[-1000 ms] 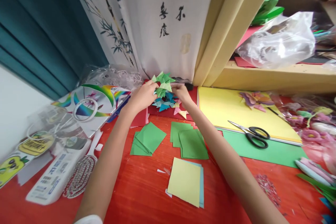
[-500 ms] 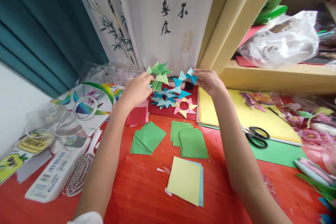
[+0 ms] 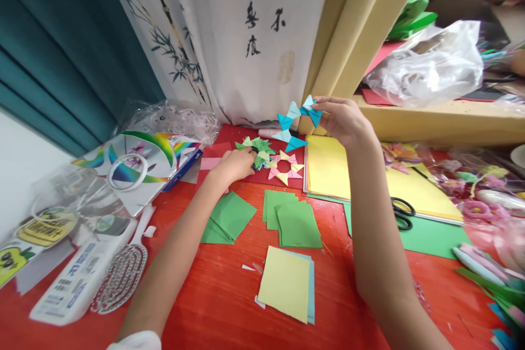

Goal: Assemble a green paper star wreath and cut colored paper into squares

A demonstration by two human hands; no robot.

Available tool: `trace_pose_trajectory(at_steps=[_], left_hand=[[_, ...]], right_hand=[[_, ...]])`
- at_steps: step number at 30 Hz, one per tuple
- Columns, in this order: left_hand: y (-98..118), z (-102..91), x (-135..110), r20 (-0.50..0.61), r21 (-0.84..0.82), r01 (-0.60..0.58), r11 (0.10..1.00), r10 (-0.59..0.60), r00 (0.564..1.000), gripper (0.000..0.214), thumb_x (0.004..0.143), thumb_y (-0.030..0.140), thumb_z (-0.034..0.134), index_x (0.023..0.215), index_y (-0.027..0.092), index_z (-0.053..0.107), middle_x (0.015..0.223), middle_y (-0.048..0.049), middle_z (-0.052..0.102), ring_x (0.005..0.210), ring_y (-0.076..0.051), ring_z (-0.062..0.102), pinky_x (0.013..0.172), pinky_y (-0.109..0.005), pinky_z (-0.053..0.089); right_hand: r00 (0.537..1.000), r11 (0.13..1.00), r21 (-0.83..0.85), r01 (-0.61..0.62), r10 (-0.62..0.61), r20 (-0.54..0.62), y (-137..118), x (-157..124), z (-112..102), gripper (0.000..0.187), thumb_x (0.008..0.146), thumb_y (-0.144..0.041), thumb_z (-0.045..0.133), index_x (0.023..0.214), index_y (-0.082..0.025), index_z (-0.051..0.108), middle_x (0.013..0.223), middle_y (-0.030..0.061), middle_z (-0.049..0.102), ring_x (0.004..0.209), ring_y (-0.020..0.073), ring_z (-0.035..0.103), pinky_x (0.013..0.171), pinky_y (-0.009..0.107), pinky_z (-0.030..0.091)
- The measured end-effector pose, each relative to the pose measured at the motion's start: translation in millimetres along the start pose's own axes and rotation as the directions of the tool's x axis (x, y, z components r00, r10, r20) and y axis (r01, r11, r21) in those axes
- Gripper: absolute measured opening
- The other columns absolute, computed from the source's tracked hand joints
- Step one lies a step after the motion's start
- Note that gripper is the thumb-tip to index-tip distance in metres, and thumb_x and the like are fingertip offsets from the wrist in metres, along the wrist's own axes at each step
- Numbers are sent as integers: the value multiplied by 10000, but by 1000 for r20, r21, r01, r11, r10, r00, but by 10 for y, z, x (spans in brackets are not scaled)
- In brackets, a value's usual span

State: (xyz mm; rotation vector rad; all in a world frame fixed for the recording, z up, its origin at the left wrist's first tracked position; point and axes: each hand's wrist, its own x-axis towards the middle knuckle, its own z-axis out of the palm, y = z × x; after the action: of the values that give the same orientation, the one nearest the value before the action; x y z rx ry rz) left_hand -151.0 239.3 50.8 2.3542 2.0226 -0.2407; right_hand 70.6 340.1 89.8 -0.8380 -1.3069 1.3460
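Note:
My right hand (image 3: pixel 343 121) pinches a partly formed blue origami ring (image 3: pixel 289 123), raised above the red sheet and curving off to the left. At the back of the table, my left hand (image 3: pixel 239 165) has its fingers closed at the edge of a green origami star ring (image 3: pixel 258 147). That ring sits low, mostly covering the blue folded paper beneath it. Beside it lies a pink and yellow origami ring (image 3: pixel 285 168). Nearer me are green paper squares in two piles, one on the left (image 3: pixel 233 216) and one on the right (image 3: pixel 299 224).
A pale yellow sheet (image 3: pixel 285 284) lies over light blue paper at the front. Black scissors (image 3: pixel 404 213) rest by yellow paper (image 3: pixel 328 167) on the right. A hairbrush (image 3: pixel 123 279), a white box (image 3: pixel 77 284) and a tape roll (image 3: pixel 127 172) occupy the left.
My left hand has lowered the green ring onto the blue folded paper. My right hand has lifted the partial blue ring slightly up and to the right.

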Motion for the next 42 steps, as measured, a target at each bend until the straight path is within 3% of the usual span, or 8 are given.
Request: trace_pose_trajectory(at_steps=[12,22,33,38,42], left_hand=[[42,102,65,-53,25,45,999,-44,998,333,784,251,468,1109,184,498,1152,-133,573,1003,-328,566,768,-422,460],[-27,72,45,25,7,32,999,-32,999,410,727,246,521,1133,208,488,1175,-124,565,969,-325,583,721,-409,477],[51,115,64,-79,-25,67,997,-69,995,363,754,258,507,1105,172,475,1039,-143,629,935,-336,598,734,-413,454],[-106,-64,40,-144,-87,108,990,-120,982,434,757,361,533,1142,189,427,1051,-126,619,931,-304,601,696,-357,459],[-278,-284,-58,-330,-236,164,958,-238,914,442,779,373,515,1164,193,395,994,-96,620,914,-264,600,704,-322,453]], right_hand=[[1000,1000,18,12,-12,-2,22,22,8,106,729,-64,594,793,-127,649,758,31,610,675,93,589,615,223,491],[1000,1000,19,8,-9,19,25,24,35,107,735,-70,594,798,-135,650,786,38,620,682,99,594,643,239,503],[1000,1000,27,11,-12,25,9,2,52,123,733,-74,590,790,-149,669,812,25,631,691,83,590,578,182,484],[1000,1000,28,3,-3,19,28,28,22,104,738,-97,603,814,-145,655,802,31,623,704,95,601,621,209,500],[996,994,77,-71,66,57,153,57,118,87,731,-94,593,791,-141,636,786,34,629,674,109,614,678,260,532]])
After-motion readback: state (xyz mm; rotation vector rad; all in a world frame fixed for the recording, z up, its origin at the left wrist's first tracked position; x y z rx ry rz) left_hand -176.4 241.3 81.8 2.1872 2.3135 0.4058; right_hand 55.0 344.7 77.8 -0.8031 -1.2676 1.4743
